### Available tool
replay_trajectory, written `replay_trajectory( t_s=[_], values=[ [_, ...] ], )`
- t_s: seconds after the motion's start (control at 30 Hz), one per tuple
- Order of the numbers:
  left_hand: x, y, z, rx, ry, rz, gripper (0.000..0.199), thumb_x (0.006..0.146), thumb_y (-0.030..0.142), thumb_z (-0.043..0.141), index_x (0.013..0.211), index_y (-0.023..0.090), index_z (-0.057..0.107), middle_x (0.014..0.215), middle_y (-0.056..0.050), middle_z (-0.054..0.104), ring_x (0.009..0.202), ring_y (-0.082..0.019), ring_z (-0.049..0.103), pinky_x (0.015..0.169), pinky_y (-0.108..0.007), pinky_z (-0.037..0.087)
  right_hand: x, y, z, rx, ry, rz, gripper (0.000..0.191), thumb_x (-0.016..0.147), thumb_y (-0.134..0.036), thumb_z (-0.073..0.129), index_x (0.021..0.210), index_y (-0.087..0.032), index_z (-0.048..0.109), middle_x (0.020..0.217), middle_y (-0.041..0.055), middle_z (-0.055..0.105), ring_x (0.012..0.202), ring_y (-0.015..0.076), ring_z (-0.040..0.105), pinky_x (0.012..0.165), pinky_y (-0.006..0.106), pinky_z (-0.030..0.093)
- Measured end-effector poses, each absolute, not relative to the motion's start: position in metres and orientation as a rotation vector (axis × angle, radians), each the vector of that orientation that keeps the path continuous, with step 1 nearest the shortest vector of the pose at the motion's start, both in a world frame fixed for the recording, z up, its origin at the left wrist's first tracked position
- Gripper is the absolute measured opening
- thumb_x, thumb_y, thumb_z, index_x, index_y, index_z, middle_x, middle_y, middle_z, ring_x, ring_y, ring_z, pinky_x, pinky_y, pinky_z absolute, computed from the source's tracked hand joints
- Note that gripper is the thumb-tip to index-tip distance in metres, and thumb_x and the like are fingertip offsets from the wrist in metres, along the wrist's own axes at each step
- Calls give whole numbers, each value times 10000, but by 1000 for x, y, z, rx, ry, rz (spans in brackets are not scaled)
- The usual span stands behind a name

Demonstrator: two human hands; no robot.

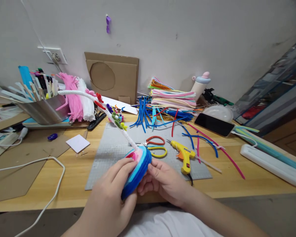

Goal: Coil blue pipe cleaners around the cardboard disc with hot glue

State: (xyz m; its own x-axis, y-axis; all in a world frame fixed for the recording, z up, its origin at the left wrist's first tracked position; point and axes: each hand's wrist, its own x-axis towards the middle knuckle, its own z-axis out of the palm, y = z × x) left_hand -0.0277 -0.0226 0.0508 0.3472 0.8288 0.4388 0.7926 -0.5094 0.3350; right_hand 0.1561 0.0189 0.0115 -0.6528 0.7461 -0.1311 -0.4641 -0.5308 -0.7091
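A round base of blue, light blue and pink pipe cleaners [140, 169] is held tilted above the front of the grey cutting mat. From it a white wrapped stem [128, 140] rises and curves to the left, bearing small red, purple, green and yellow flowers. My left hand [113, 191] is closed round the base's left side, its fingers on the pink and blue top. At the right edge my right hand [162, 181] pinches the blue rim between thumb and curled fingers; the fingertips are partly hidden behind the base.
Scissors with red and yellow handles [155, 141] and a yellow glue gun [186, 158] lie on the cutting mat [106, 158]. Behind are pipe-cleaner bundles [172, 98], cardboard [125, 74] and a bottle [199, 85]. A phone [213, 124] lies right, a metal container [44, 110] stands left.
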Motion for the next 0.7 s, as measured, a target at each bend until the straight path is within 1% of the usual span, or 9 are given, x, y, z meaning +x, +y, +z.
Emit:
replay_trajectory(
  t_s=[0.07,0.17,0.47,0.7],
  values=[
    [-27,-22,52,2519,1528,932,469,778,125,489,1233,229,541,1229,-77,653,1117,-207,656,896,-312,582,154,18,12,-544,-852,2193,334,850,-455,728,898,-139,629,759,56,741,658,131,707,671,263,564],
    [-28,-23,51,2534,1503,988,397,813,144,496,1197,226,554,1152,-73,676,1066,-196,673,864,-292,587,152,17,13,-545,-861,2194,321,846,-443,734,887,-136,650,759,49,733,670,132,701,715,294,567],
    [-31,-30,45,2572,1461,1053,354,849,149,500,1193,207,560,1105,-71,684,1042,-157,678,891,-241,572,152,9,12,-568,-856,2209,394,803,-465,773,1022,-151,684,803,60,749,742,162,722,780,359,568],
    [-33,-31,45,2591,1446,1100,340,852,138,501,1180,204,562,1096,-71,688,1036,-142,679,891,-217,564,152,7,9,-612,-841,2237,400,780,-482,787,967,-147,672,788,54,741,732,172,721,867,460,548]
  ],
)
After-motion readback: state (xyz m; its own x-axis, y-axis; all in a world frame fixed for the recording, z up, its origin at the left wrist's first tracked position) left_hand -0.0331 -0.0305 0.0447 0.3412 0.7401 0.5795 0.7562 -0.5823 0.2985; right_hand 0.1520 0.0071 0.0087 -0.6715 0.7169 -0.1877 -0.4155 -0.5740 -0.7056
